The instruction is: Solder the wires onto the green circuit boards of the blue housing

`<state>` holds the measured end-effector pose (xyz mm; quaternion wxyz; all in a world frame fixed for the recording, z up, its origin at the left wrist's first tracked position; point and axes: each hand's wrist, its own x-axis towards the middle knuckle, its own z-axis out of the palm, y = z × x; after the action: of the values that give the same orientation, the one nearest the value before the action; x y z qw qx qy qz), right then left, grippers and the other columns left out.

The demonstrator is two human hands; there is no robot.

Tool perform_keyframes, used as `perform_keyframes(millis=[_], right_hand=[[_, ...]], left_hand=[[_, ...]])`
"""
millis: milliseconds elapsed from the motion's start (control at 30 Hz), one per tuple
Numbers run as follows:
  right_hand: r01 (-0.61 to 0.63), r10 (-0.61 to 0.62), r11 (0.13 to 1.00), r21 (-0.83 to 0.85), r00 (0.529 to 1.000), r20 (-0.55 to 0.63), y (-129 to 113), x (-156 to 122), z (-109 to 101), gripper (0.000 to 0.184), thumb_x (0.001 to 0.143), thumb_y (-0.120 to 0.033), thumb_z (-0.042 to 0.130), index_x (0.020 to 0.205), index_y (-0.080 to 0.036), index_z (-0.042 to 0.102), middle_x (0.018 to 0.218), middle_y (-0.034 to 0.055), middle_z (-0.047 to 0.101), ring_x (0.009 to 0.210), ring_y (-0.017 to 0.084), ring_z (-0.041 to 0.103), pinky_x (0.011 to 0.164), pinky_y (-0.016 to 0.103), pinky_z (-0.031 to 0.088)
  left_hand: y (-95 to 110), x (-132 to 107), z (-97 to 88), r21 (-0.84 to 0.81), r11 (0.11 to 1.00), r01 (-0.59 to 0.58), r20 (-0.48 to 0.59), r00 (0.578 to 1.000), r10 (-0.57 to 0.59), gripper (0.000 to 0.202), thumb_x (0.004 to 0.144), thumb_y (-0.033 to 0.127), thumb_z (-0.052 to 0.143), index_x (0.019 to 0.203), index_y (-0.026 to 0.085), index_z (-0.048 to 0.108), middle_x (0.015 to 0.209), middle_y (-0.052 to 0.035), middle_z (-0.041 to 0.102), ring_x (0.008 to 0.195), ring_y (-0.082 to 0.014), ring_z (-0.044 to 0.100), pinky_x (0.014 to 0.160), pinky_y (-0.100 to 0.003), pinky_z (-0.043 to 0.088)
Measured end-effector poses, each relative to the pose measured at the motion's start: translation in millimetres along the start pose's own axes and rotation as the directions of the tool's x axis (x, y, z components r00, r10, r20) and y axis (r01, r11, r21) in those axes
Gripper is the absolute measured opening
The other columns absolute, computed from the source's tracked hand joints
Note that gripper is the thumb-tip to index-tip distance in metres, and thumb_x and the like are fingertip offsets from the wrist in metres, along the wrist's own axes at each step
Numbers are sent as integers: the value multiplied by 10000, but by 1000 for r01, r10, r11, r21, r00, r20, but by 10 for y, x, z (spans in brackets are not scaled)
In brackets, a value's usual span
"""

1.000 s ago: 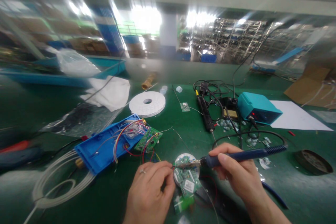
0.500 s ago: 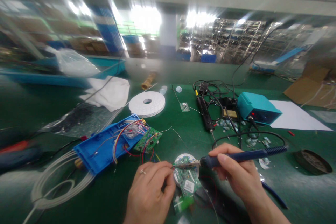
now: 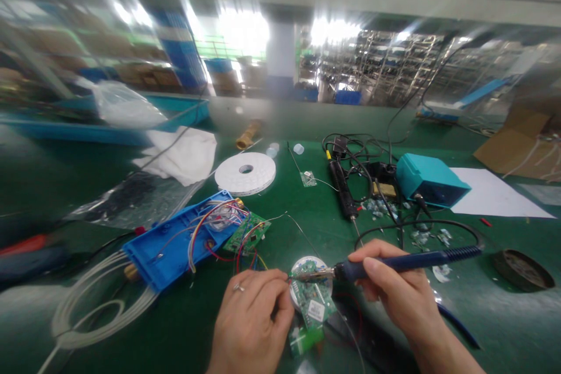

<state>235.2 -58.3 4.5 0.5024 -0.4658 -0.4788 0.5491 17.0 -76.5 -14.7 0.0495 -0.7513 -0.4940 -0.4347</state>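
While the right hand (image 3: 397,286) grips one soldering iron (image 3: 421,257), tip over one stickered circuit board (image 3: 312,295), the left hand (image 3: 252,315) curls beside the board's edge, its hold impossible to tell. Soldering seems in hand; next likely calls for steadiness. Beyond: one blue case (image 3: 173,248), one white roll (image 3: 232,174), one teal station (image 3: 432,180).

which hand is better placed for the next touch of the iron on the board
Likely the right hand: it holds the iron, its tip end over the board. The left hand sits at the board's left edge.
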Motion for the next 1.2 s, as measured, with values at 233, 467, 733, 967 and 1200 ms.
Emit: perform_keyframes(millis=[233,467,733,967,1200], right_hand=[[1,-1,1000,-2,1000,2,-8,2,10,295,804,-437,624,814,-145,663,553,-8,548,441,86,466,417,203,298],[2,-2,1000,-20,1000,6,16,-3,-6,297,815,-440,613,823,-146,661,562,-6,553,445,81,468,420,196,298],[30,-29,999,13,997,-70,-9,-2,-5,265,799,-409,628,799,-147,669,511,-9,542,431,85,460,414,201,305],[26,-25,999,28,998,-52,-9,9,-9,253,792,-409,636,801,-158,672,532,-9,556,427,81,466,409,200,310],[2,-2,1000,6,1000,-12,1,2,-2,282,802,-426,625,805,-147,664,543,-5,553,436,83,462,415,201,310]], left_hand=[[4,10,4,5,1000,-8,8,1000,8,127,771,80,607,721,195,624,796,21,679,759,-122,601,800,-298,435],[2,-9,6,19,1000,-2,21,1000,2,137,777,79,591,721,200,622,797,19,676,758,-126,599,798,-297,436],[4,18,14,-2,1000,9,23,1000,-9,142,774,72,597,704,195,616,790,27,670,748,-114,591,787,-287,430],[5,18,0,-8,1000,6,22,1000,-6,135,770,71,601,711,191,619,790,26,669,752,-111,589,796,-287,428],[17,39,2,-9,1000,2,19,1000,-2,141,770,70,598,700,191,615,778,25,666,741,-112,586,781,-286,429]])
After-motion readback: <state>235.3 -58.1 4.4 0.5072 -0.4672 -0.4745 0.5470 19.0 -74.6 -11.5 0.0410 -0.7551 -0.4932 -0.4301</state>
